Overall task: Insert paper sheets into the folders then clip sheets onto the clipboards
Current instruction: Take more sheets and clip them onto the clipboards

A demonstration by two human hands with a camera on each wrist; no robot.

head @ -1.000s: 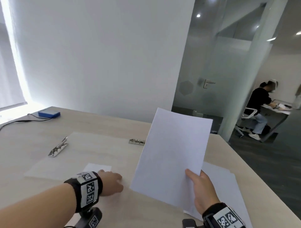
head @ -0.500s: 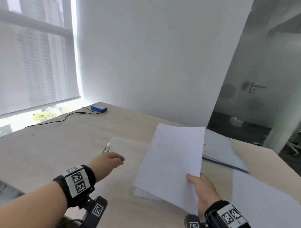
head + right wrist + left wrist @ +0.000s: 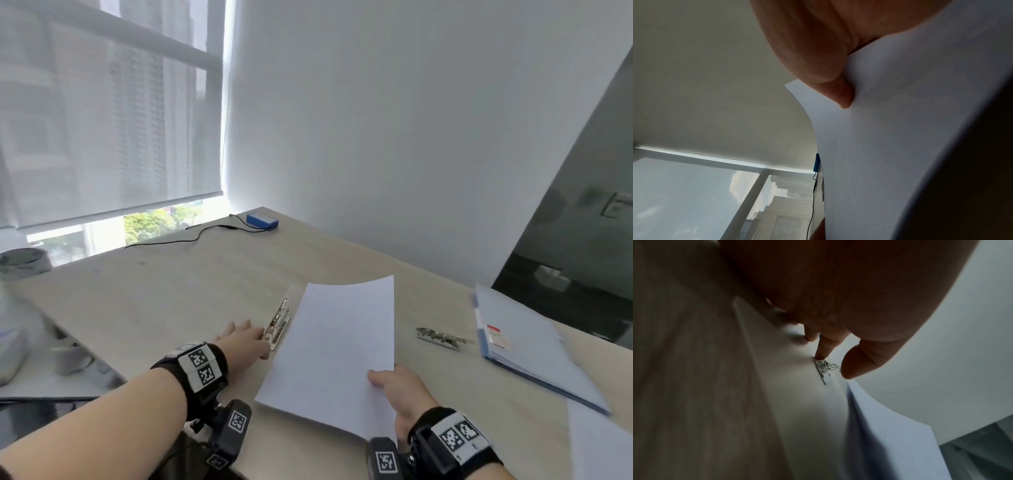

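My right hand [image 3: 388, 378] pinches the near right corner of a white paper sheet [image 3: 337, 349] and holds it tilted just above the table. In the right wrist view the thumb [image 3: 840, 92] presses on top of the sheet [image 3: 900, 138]. My left hand [image 3: 255, 337] reaches with straight fingers to the raised metal clip [image 3: 278, 323] of a pale, see-through clipboard lying under the sheet. In the left wrist view the index fingertip [image 3: 820, 354] touches the clip's [image 3: 825, 371] end and the thumb hovers beside it. A second clip [image 3: 440, 338] lies to the right. A blue folder [image 3: 513, 346] lies at the far right.
A blue box [image 3: 262, 221] with a black cable [image 3: 191, 236] sits at the table's far corner by the window. Another white sheet [image 3: 599, 445] lies at the near right. The table's left edge [image 3: 85, 342] drops off beside my left arm.
The view has swung left. My left hand has moved forward from the table to the clipboard's clip. My right hand has lowered the sheet over that clipboard.
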